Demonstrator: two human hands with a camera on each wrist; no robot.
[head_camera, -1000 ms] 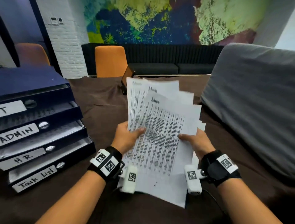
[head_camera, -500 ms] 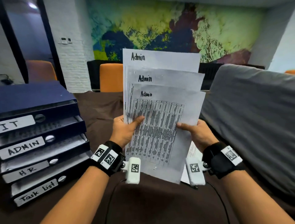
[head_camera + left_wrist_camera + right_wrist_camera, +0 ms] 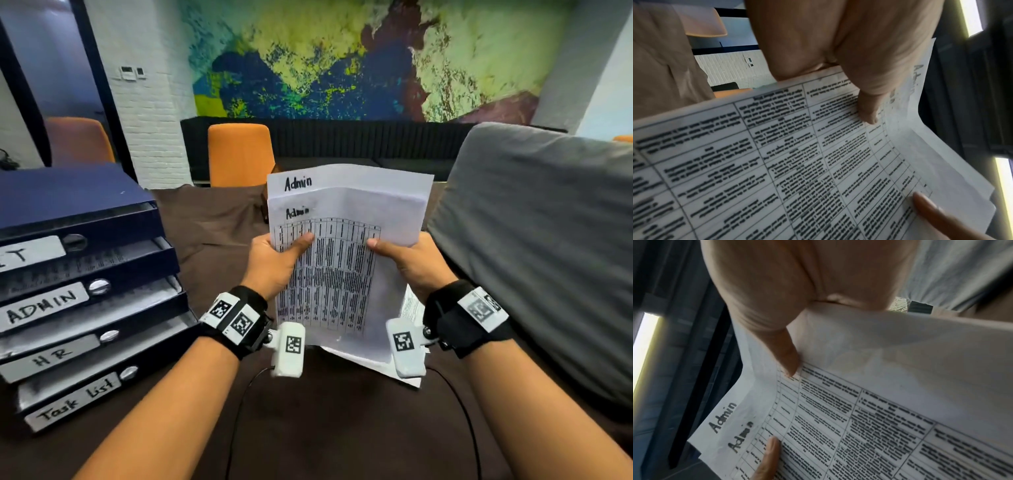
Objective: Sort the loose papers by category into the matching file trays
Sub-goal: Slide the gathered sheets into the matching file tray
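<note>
At nine o'clock in the head view stands a dark blue stack of file trays (image 3: 85,240) on the brown tablecloth (image 3: 325,428). Its four drawers carry white labels: the topmost reads "T" with its start cut off by the frame edge, then the ADMIN tray (image 3: 44,310), the HR tray (image 3: 51,356) and, lowest, the Task list tray (image 3: 75,401). Printed sheets show inside the partly open drawers.

Toward the centre, the left hand (image 3: 274,263) grips the left edge of a sheaf of Admin papers (image 3: 346,240), its thumb (image 3: 867,112) pressed flat across the printed table on the front sheet and its other fingers hidden behind the pages. The sheaf stands nearly upright between the two hands, rising to twelve o'clock above them, with the lower edge hanging toward six o'clock between the wrist cameras. Two handwritten "Admin" headings show, one on the front sheet and one on the sheet behind, which sticks up higher.

The right hand (image 3: 411,263) clamps the right edge at the same height, thumb (image 3: 789,360) on the front sheet beside the table's border, fingers behind. More loose sheets (image 3: 412,305) peek out below the right wrist, at about five o'clock from the sheaf.

At three o'clock lies a large grey cushion (image 3: 541,246). An orange chair (image 3: 241,154) stands at twelve o'clock beyond the table.
</note>
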